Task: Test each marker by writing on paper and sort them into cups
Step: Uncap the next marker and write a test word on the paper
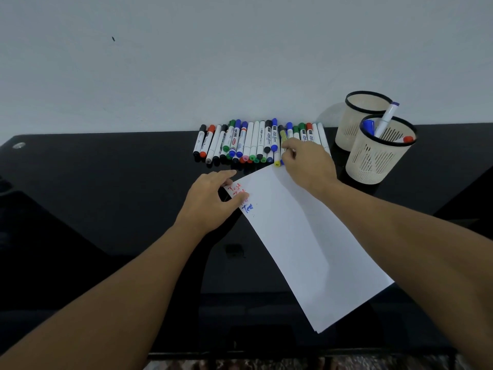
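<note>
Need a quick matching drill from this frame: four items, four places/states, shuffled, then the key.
Items:
1. left hand
2. right hand
3. near cup
4. far cup

States:
A. no markers visible inside
B. rests on the written corner of the paper
C. holds blue-capped and red-capped markers
D. reaches into the marker row

Pairs: 1-B, 2-D, 3-C, 4-A

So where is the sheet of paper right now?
In the head view the paper lies slanted on the black desk, just in front of the marker row, its top left corner pressed by the left hand.
</note>
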`<state>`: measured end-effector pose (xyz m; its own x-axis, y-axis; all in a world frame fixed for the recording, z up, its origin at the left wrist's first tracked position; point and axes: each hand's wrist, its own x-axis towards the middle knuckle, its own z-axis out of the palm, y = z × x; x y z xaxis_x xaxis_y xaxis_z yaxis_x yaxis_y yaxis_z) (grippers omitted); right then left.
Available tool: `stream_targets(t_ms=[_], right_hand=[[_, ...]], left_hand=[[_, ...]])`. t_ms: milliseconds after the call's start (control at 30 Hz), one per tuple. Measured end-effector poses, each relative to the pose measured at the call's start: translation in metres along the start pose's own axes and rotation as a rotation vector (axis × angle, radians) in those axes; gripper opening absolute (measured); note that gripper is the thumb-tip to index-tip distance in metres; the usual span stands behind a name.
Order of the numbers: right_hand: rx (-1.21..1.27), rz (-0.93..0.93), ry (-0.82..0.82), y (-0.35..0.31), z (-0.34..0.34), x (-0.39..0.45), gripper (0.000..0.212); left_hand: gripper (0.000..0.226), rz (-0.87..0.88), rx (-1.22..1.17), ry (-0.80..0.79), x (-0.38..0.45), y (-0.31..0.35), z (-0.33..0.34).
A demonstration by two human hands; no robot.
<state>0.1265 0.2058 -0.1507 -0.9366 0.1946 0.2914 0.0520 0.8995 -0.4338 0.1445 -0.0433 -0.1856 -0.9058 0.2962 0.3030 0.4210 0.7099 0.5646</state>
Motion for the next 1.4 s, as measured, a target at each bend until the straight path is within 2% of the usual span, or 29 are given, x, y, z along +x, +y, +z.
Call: stream_targets(t_ms=[133,300,400,533,633,700,833,933,1033,1100,1167,1233,1333,1400], right_hand=[[0.108,-0.008,0.062,-0.003,-0.005,-0.006,0.029],[0.612,0.091,0.325,-0.019,-0.022,-0.038,0.021],[0.789,0.132,0.351,-0.029,-0.036,-0.073,0.021],[0.903,0.182,0.219,-0.035,-0.041,-0.112,0.027],[0.932,0.181,0.061,-0.034,-0.040,-0.124,0.033],[0.952,0.187,-0.011,-0.035,-0.043,-0.124,0.037],[1.016,0.202,-0.144,-0.036,-0.049,-0.118,0.038],[0.856,0.132,-0.201,-0.030,-0.049,-0.111,0.035],[0.295,-0.116,-0.216,-0.018,-0.043,-0.101,0.043],[0.018,-0.219,-0.139,-0.018,-0.042,-0.096,0.052],[-0.173,-0.299,-0.014,-0.023,-0.041,-0.095,0.052],[-0.275,-0.372,0.034,-0.030,-0.039,-0.093,0.048],[-0.292,-0.487,-0.059,-0.036,-0.035,-0.091,0.040],[-0.242,-0.480,-0.163,-0.038,-0.036,-0.090,0.035]], left_hand=[[0.061,0.004,0.000,0.002,0.001,-0.001,0.001],[0.062,0.002,-0.009,0.001,0.001,0.001,0.000],[0.064,0.006,-0.033,0.029,0.000,0.004,-0.001],[0.070,0.076,-0.009,0.113,-0.007,0.010,-0.005],[0.072,0.143,0.054,0.087,-0.011,0.017,-0.011],[0.065,0.192,0.112,0.052,-0.009,0.019,-0.016],[0.037,0.262,0.128,-0.006,-0.005,0.021,-0.030],[0.029,0.278,0.181,-0.050,-0.005,0.022,-0.040],[0.030,0.316,0.256,-0.049,-0.008,0.023,-0.046],[0.031,0.321,0.261,-0.040,-0.010,0.027,-0.049],[0.031,0.329,0.255,-0.036,-0.010,0.032,-0.050],[0.030,0.369,0.271,-0.048,-0.010,0.040,-0.050],[0.029,0.377,0.224,-0.071,-0.010,0.052,-0.049],[0.031,0.336,0.190,-0.107,-0.010,0.056,-0.049]])
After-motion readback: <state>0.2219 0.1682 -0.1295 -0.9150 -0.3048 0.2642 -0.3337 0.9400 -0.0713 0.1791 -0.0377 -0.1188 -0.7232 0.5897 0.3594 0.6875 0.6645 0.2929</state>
